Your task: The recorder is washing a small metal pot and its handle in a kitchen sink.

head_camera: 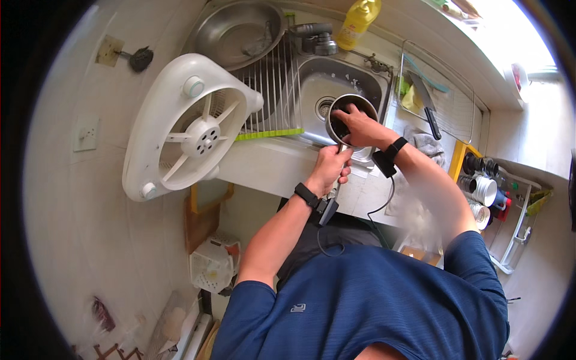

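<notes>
Over the sink (364, 74) is a metal saucepan (332, 128), tilted so its inside shows. My left hand (330, 166) grips the saucepan's handle near the counter's edge. The fingers of my right hand (357, 126) reach inside the pan; whether they hold anything in its dark interior I cannot tell. Behind the pan, the sink drain (323, 108) is partly visible, with white suds or drops on the basin's back wall. Each wrist wears a black strap with a small device and a cable.
Left of the sink lie a slatted rack (279, 90) and a large metal bowl (238, 36). A white fan-like appliance (148, 135) stands nearer. Behind are a faucet (315, 38) and a yellow bottle (357, 22). A kitchen knife (425, 96) lies on the wire rack (472, 108) at right, near a grey cloth (425, 144).
</notes>
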A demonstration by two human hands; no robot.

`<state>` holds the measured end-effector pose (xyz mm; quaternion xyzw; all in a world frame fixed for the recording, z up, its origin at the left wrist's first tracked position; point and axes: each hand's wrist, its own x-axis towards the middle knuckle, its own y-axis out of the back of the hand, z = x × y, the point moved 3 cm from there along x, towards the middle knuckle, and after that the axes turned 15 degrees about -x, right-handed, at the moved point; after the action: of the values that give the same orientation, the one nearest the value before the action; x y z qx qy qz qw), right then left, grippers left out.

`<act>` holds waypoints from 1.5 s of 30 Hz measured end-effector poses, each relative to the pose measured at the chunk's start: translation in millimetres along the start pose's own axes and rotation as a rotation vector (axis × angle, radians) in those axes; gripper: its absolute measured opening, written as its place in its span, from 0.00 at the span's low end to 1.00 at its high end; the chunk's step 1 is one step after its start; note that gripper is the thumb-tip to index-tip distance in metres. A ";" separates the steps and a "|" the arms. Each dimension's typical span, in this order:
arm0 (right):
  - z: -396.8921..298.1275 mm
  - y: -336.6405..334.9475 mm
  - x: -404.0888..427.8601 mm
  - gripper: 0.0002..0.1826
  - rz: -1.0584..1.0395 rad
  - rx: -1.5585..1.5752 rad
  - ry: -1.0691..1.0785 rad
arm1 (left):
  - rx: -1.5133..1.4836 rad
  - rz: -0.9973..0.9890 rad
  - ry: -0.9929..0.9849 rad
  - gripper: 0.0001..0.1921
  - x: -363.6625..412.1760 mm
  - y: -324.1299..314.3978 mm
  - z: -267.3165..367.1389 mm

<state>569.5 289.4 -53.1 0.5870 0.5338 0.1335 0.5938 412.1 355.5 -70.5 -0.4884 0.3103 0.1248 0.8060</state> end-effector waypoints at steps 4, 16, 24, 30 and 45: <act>6.0 -14.3 13.3 0.24 0.022 0.074 0.096 | -0.009 0.013 0.010 0.10 -0.9 0.4 -5.1; -7.2 11.2 -1.8 0.33 0.337 0.046 0.069 | 0.068 -0.004 -0.033 0.09 -6.4 -1.5 8.4; -6.6 -13.4 19.7 0.11 0.243 -0.067 0.078 | 0.091 0.031 -0.002 0.11 -8.6 -6.7 4.7; -4.0 32.4 -2.1 0.16 0.244 -0.320 0.111 | 0.030 -0.001 -0.014 0.11 -11.0 -7.2 10.0; -9.9 20.7 4.2 0.15 0.092 -0.215 -0.091 | 0.035 -0.014 0.004 0.10 -10.0 -10.7 3.8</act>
<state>573.0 303.9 -35.1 0.5496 0.4612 0.1902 0.6702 411.1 354.5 -55.4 -0.4767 0.3105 0.1129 0.8146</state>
